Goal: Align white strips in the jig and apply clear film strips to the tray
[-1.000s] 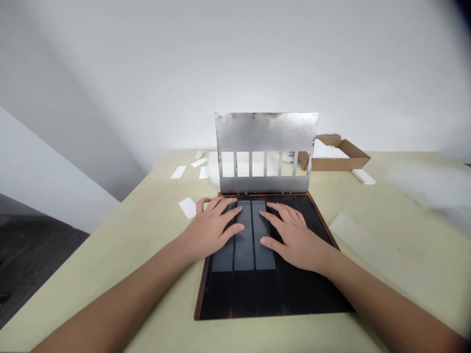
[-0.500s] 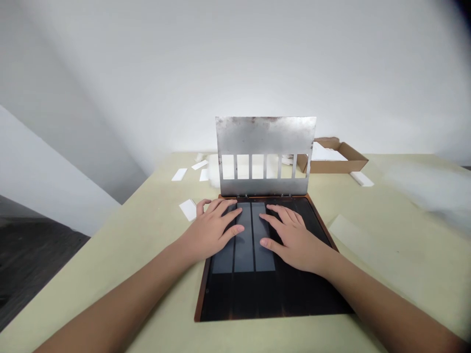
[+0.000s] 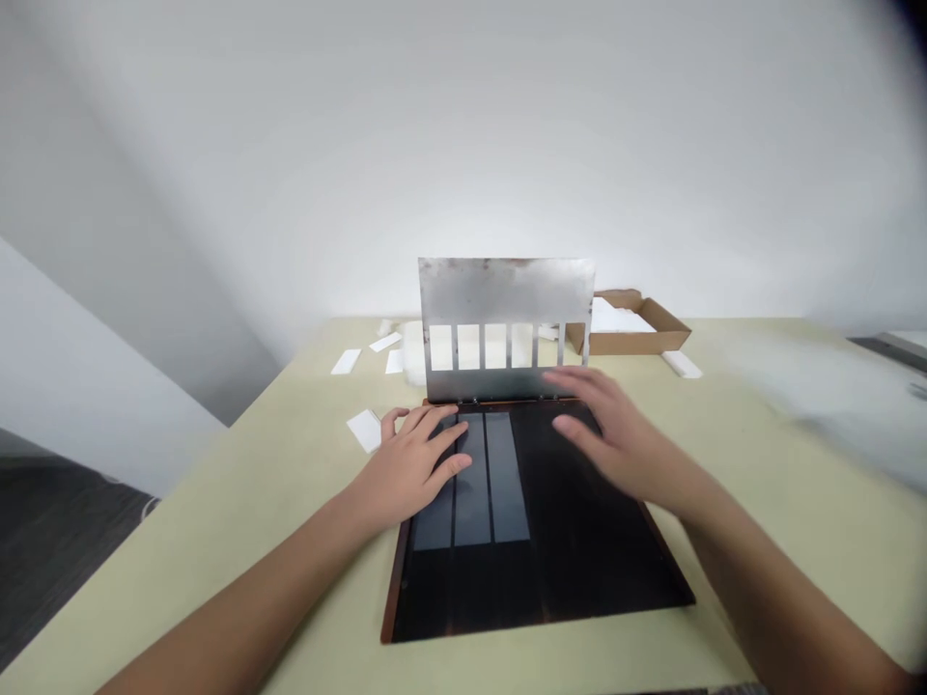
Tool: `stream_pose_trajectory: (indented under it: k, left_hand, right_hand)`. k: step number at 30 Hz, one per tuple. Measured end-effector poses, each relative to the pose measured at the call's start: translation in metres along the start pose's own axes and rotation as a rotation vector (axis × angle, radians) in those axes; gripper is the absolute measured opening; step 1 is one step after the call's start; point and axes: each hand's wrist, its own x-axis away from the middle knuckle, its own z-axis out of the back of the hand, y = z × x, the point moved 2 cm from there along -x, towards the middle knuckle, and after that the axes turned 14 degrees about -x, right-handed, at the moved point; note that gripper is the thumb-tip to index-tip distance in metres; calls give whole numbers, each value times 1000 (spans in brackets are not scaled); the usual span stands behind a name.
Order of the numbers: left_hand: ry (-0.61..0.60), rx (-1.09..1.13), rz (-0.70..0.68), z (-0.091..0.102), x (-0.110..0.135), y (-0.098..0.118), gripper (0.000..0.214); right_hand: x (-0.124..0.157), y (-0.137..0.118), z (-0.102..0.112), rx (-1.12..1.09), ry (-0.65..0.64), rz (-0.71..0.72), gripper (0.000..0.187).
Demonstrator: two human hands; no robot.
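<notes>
Head view. Nearest you, the black board (image 3: 594,569) lies flat on the table (image 3: 275,463), framed by a thin brown rim (image 3: 393,594). Judged stiff and moderately heavy; lift by opposite rims, since its glossy face may be slippery. Three greyish strips (image 3: 474,502) lie side by side on its left half: probably thin, light and flexible, easily skewed or creased; handle by the edges.

Your left grip (image 3: 409,468) is unclenched, fingers spread over the leftmost strip, grasping nothing. Your right grip (image 3: 612,439) is likewise loose and empty, over the board's far right; contact cannot be told through the blur.

At the board's far edge, hinges (image 3: 468,402) carry a slotted metal plate (image 3: 507,290), upright. Judged rigid, possibly sharp-edged; take it by the top corners, clear of the slots.

Beyond: loose white cards (image 3: 346,362) to the left, an open cardboard box (image 3: 644,343) holding white sheets (image 3: 615,319) to the right, then a plain pale wall (image 3: 463,125).
</notes>
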Motion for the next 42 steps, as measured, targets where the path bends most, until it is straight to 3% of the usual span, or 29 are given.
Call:
stream_pose_trajectory:
  k: [2, 5, 6, 7, 11, 16, 23, 30, 33, 35, 40, 42]
  left_hand:
    - [13, 3, -1, -1, 0, -1, 46]
    - [33, 11, -6, -2, 0, -2, 45]
    - [39, 16, -10, -2, 0, -2, 44]
    - [43, 21, -13, -2, 0, -2, 44]
    - [61, 40, -6, 1, -1, -1, 42]
    - [90, 42, 32, 5, -4, -3, 40]
    - [162, 16, 56, 7, -8, -7, 39]
    - [228, -25, 14, 20, -9, -1, 34]
    - [237, -41, -43, 41, -13, 1, 32]
    - [240, -48, -86, 64, -20, 1, 30]
    - [303, -48, -106, 160, -42, 5, 31]
    - [411, -17, -89, 202, -43, 11, 32]
  right_hand:
    - [5, 16, 43, 32, 83, -15, 44]
    - [25, 67, 83, 201, -168, -215, 50]
    - [34, 86, 88, 233, -295, -294, 62]
    - [43, 103, 91, 245, -341, -333, 71]
    - [61, 140, 85, 271, -421, -370, 75]
    - [56, 141, 85, 307, -408, -329, 62]
    - [57, 138, 80, 334, -391, -249, 80]
    - [68, 134, 75, 394, -365, -228, 62]
    - [57, 139, 77, 398, -405, -262, 57]
    - [44, 144, 79, 390, -460, -287, 60]
    - [15, 153, 78, 392, -565, -303, 75]
    - [12, 153, 77, 396, -574, -303, 73]
